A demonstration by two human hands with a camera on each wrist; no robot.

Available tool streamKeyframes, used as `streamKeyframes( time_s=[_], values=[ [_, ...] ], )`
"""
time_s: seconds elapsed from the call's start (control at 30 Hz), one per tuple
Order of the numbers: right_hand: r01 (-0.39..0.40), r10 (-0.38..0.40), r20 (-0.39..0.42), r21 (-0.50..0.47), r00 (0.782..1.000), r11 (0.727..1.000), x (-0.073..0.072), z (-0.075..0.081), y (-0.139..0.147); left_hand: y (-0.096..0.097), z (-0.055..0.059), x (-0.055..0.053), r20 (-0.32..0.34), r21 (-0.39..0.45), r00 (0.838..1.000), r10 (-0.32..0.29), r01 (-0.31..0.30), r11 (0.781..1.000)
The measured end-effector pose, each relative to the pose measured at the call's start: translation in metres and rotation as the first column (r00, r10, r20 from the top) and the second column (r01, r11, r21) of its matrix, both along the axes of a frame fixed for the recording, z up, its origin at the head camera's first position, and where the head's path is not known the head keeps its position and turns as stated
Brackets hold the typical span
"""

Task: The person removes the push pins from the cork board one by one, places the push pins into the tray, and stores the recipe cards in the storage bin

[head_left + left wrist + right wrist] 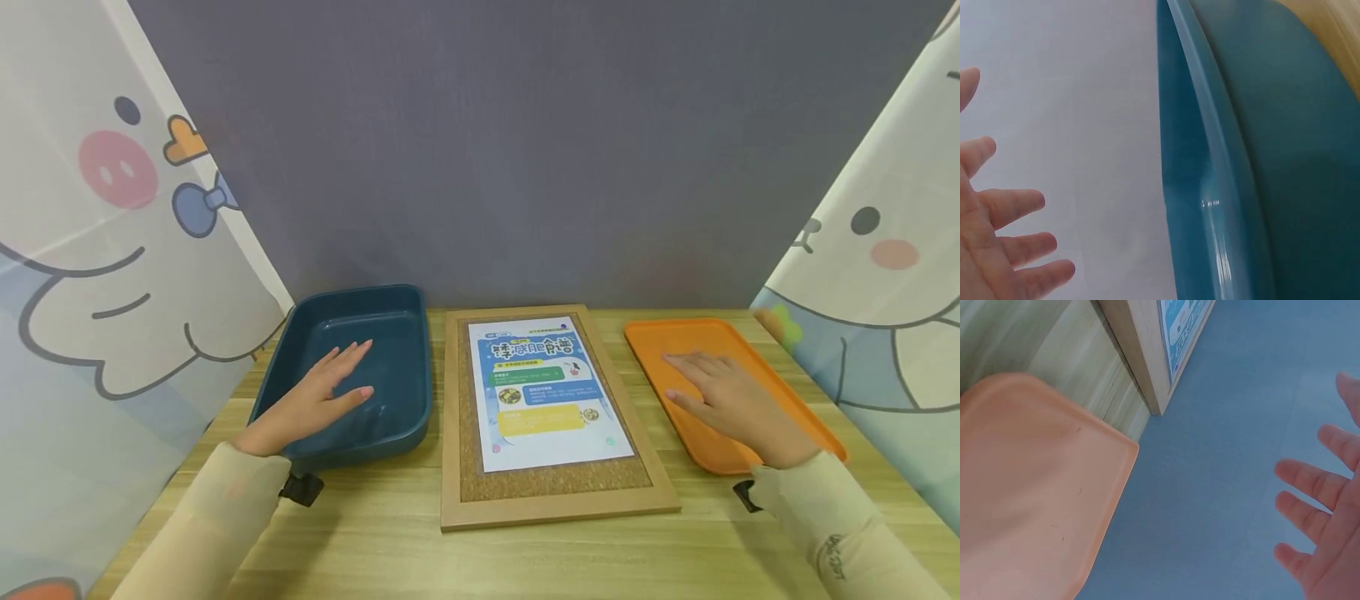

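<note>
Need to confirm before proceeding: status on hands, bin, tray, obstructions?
Left hand empty, above blue bin. Right hand empty, above orange tray. Framed corkboard between bin and tray; no obstruction seen.

Glossy plastic bin (397,367), smooth plastic tray (712,337), wood-framed cork board (555,481), paper sheet (540,442), wood-grained table (450,567)

L sleeve (206,512) & R sleeve (862,533): cream, long; dk lettering (832,557) on R forearm; blk L wrist device (302,489), blk R wrist device (746,496).
</note>
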State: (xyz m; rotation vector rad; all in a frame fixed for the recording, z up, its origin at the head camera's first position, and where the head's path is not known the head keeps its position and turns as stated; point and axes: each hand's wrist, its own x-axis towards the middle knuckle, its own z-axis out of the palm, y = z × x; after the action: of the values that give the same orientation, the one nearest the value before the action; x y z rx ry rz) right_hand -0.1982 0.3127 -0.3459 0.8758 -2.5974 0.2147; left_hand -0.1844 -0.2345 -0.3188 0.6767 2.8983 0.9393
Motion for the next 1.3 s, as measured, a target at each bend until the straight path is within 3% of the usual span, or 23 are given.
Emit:
streamKeyframes(
  time_s=[0.13, 0.4, 0.67, 0.83, 1.07, 1.3],
  values=[
    [-0.017, 0.018, -0.013, 0.006, 1.0, 1.0, -0.001, -0.002, -0.001, 0.002, 0.001, 0.0, 0.02, 0.029, 1.0, -0.007, 0.007, 1.0],
    [-0.04, 0.04, 0.008, -0.01, 0.999, 0.999, -0.002, -0.004, -0.006, 0.009, 0.0, -0.003, -0.001, 0.059, 1.0, -0.005, 0.005, 0.998],
    [-0.008, 0.015, 0.125, -0.056, 0.992, 0.998, 0.0, -0.005, -0.016, 0.025, 0.0, -0.005, -0.027, 0.085, 1.0, 0.009, -0.007, 0.996],
    [0.028, -0.007, 0.245, -0.083, 0.969, 0.996, 0.0, -0.005, -0.022, 0.031, 0.001, -0.002, -0.033, 0.124, 0.999, 0.023, -0.019, 0.992],
    [0.041, -0.022, 0.281, -0.063, 0.96, 0.997, -0.003, -0.003, -0.029, 0.042, 0.002, -0.003, 0.006, 0.257, 0.999, -0.033, 0.031, 0.966],
    [-0.009, 0.034, 0.253, -0.096, 0.967, 0.995, -0.006, -0.009, -0.034, 0.065, 0.001, -0.004, 0.092, 0.336, 0.994, -0.06, 0.026, 0.941]
  ],
)
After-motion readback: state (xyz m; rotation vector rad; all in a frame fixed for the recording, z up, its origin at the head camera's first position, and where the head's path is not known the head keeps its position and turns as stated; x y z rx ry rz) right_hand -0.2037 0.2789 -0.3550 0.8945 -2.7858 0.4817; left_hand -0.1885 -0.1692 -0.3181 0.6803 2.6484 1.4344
